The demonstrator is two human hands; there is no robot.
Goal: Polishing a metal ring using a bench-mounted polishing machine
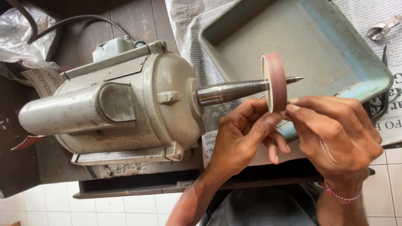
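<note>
Head cam: left hand [240,136] and right hand [335,138] pinch something tiny, mostly hidden, against the pink polishing wheel [275,81] just above the fingertips. I'd keep pressure light, fingers off the tapered spindle [234,90].

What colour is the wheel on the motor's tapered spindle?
Dusty pink rim with a cream side face: the wheel, seen best in the head view.

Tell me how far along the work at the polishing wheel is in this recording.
Done: the pink wheel sits on the motor's tapered spindle. In hand: left hand and right hand pinch something small, hidden by the fingers, at the wheel's lower edge. Left: cannot tell; the blue-green tray behind holds no finished pieces.
</note>
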